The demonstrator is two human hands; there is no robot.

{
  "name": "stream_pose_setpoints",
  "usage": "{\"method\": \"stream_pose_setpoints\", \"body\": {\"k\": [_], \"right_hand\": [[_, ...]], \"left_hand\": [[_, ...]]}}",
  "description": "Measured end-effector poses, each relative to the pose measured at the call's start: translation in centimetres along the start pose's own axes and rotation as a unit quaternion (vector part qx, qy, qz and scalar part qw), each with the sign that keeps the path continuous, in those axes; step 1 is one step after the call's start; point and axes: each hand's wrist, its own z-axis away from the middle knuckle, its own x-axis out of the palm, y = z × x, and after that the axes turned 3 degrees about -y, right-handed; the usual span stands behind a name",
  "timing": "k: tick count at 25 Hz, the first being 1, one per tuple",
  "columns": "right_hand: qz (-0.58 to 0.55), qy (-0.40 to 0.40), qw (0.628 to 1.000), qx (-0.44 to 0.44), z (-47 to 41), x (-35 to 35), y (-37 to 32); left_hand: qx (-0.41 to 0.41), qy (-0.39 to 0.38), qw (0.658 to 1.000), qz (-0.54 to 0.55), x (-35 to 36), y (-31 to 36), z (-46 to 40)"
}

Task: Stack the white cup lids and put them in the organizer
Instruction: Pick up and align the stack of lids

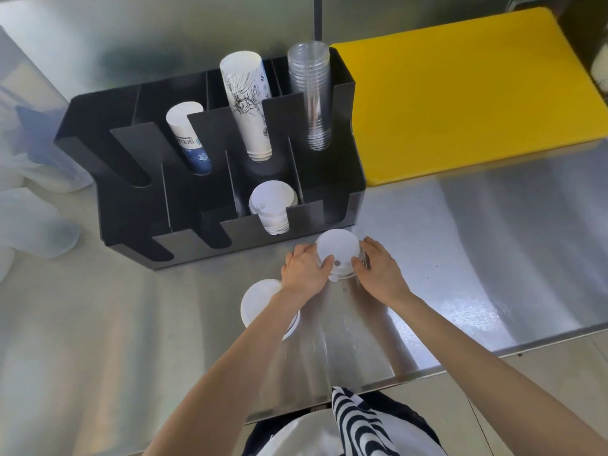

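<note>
A small stack of white cup lids [339, 250] sits on the steel counter just in front of the black organizer [345, 126]. My left hand [304, 269] grips its left side and my right hand [381, 269] grips its right side. Another stack of white lids [273, 205] stands in the organizer's front middle compartment. More white lids [258, 302] lie on the counter under my left forearm, partly hidden.
The organizer also holds two stacks of paper cups [189, 139] [245, 103] and a stack of clear cups [311, 93]. A yellow cutting board [460, 100] lies to the right. Plastic bags [29, 218] sit at the left. The counter's front edge [460, 366] runs near my body.
</note>
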Motion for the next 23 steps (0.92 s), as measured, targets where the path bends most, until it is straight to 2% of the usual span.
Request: {"method": "stream_pose_setpoints", "body": {"k": [3,6,12,17,23], "right_hand": [[-0.024,0.011,1.000,-0.004,0.6,0.0,-0.4],[-0.050,0.030,0.998,-0.020,1.6,-0.3,-1.3],[-0.142,0.063,0.988,-0.024,4.3,0.2,-4.0],[-0.175,0.039,0.982,-0.053,6.2,2.3,-6.0],[-0.156,0.001,0.985,-0.068,7.1,4.9,-7.1]], "left_hand": [[0.016,0.004,1.000,0.022,0.4,-0.4,-0.1],[0.034,0.040,0.995,0.088,0.2,-0.7,0.8],[0.033,0.185,0.959,0.211,-1.5,-2.7,4.8],[-0.002,0.212,0.945,0.250,-2.7,-6.3,7.9],[-0.035,0.230,0.937,0.262,-2.5,-9.5,9.7]]}}
